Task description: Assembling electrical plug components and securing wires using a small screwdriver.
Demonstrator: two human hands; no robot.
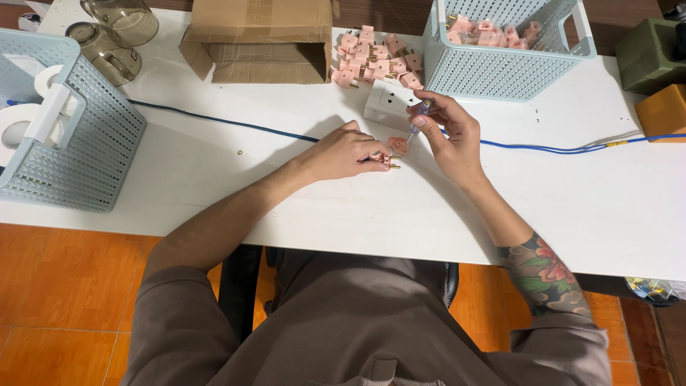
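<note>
Near the front edge of the white table (214,179), mid-surface, the left hand (343,154) pinches a small pink plastic plug with brass pins (386,161) between thumb and fingertips, pressing it to the surface. Just right, a loose pink plug cover (398,144) lies under the tip of a slim clear-handled screwdriver (420,118), gripped between the thumb and curled fingers of the right hand (450,139). Behind, by the back edge, sits a heap of pink plugs (375,61).
</note>
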